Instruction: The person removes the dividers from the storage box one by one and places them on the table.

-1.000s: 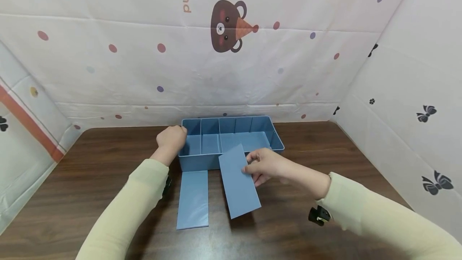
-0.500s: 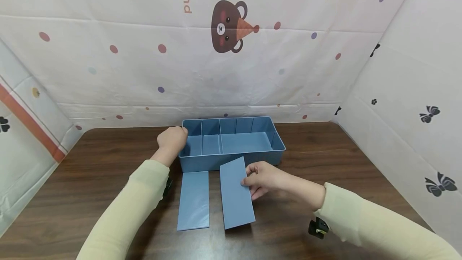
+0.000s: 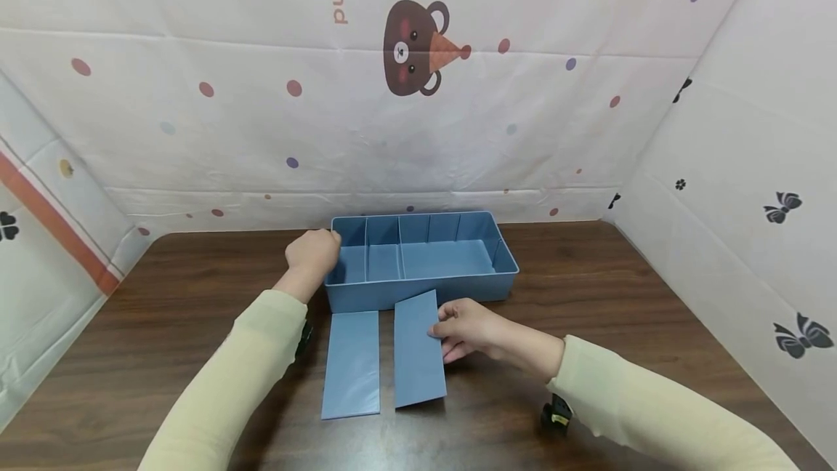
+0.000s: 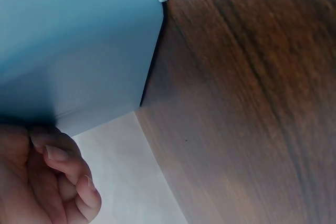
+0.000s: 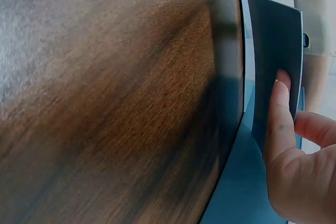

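A blue organizer box (image 3: 418, 291) with thin dividers stands near the back of the table. My left hand (image 3: 314, 251) grips its left rim, fingers curled; in the left wrist view the curled fingers (image 4: 68, 169) sit against the box wall. My right hand (image 3: 469, 331) pinches a flat blue rectangular panel (image 3: 417, 355) by its right edge, thumb on the upper face. In the right wrist view fingers lie under the panel (image 5: 275, 40), which is tilted and raised off the table. A second flat blue panel (image 3: 352, 365) lies on the table in front of the box's left end.
The dark wood table (image 3: 209, 355) reaches to a patterned cloth backdrop (image 3: 523, 129) right behind the box. More patterned cloth (image 3: 726, 187) closes off the right side.
My right hand has brought the held panel down and toward me, then left, next to the lying panel, and turned it straighter. My left hand stays on the box rim.
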Demonstrator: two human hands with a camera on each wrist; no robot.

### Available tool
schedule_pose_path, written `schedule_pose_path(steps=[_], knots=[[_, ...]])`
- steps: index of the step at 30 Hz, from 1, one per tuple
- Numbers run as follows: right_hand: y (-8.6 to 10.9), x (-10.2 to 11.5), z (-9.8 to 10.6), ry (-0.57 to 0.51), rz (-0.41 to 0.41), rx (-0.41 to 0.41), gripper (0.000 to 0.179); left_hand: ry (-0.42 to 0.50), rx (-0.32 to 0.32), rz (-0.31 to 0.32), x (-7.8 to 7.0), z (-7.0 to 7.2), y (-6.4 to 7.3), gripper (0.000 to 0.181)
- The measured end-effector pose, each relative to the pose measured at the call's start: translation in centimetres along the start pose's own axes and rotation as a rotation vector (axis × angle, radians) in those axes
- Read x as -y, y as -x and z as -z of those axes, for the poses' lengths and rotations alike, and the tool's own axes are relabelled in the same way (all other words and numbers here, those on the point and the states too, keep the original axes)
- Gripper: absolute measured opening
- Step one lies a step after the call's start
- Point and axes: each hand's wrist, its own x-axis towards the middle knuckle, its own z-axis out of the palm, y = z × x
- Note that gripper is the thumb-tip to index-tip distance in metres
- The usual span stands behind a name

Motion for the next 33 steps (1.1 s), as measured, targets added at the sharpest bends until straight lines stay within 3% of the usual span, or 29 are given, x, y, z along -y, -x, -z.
schedule_pose_path(steps=[16,33], knots=[[-1.6,-0.5,-0.8,-0.015,-0.022,0.016,0.018,-0.134,0.019,-0.084,0.1,0.0,0.2,0.028],[-1.8,-0.8,-1.2,-0.031,-0.039,0.027,0.02,-0.112,0.02,-0.072,0.1,0.0,0.1,0.027]])
